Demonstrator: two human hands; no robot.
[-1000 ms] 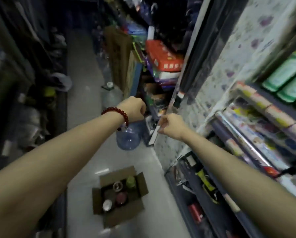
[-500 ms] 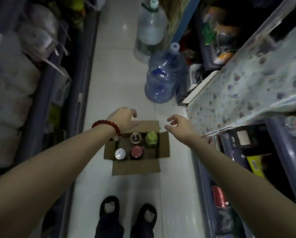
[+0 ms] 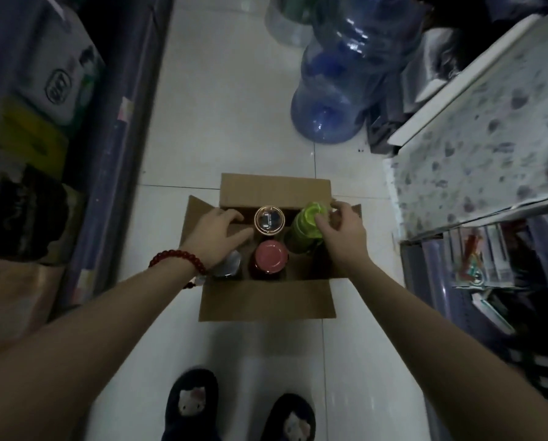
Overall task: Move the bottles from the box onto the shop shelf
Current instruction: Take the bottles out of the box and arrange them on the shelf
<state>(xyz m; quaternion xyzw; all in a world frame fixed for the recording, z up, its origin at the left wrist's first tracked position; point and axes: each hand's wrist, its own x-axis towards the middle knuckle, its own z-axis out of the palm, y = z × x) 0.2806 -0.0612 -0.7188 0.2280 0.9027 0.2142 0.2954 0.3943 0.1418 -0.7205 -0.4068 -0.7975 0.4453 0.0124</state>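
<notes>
We see both forearms reach down from the near edge into an open cardboard box on the white tiled floor. The right hand sits at the far right corner of the box, its fingers and thumb curled round the cap of the green bottle, gripping it while the bottle is upright inside the box. The left hand, with a red bead bracelet at the wrist, lies inside the far left part of the box; its fingers are nearly straight and point toward the bottle with the gold-rimmed lid, touching or just beside it, and they hold nothing we can make out.

A large blue water jug stands on the floor beyond the box. The shop shelf, covered in speckled paper, runs along the right, and packed goods fill the left side. Two dark slippers show at the near edge.

Four bottles stand upright in the box: gold-rimmed and green on the far side, a red-lidded bottle and a silver-capped bottle on the near side, the last partly hidden under the left wrist.
</notes>
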